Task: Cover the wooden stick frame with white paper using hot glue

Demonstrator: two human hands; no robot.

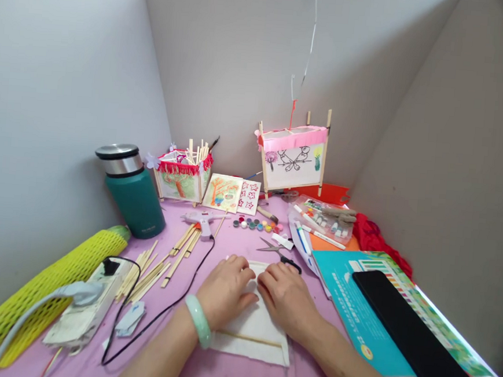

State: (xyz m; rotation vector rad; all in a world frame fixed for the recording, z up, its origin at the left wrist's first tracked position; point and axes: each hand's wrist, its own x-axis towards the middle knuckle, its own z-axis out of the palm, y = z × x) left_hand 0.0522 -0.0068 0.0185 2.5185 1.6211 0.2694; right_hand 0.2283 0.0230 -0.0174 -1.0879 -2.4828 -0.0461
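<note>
Both hands rest on a white paper sheet (262,329) lying on the purple table (228,372). My left hand (225,290), with a pale green bangle on its wrist, presses down with fingers curled over the sheet's far edge. My right hand (285,296) lies beside it, fingers bent and pressed onto the same edge. A thin wooden stick (250,339) lies glued along the sheet's near side. Scissors (279,253) sit just beyond my right hand.
A glue gun (204,219) with black cord, loose wooden sticks (158,268), paint pots (257,224), a teal flask (131,193), two paper lanterns (295,157), a power strip (87,309), yellow foam netting (43,288), a marker bag (323,220) and a black tablet (410,331) on booklets crowd the table.
</note>
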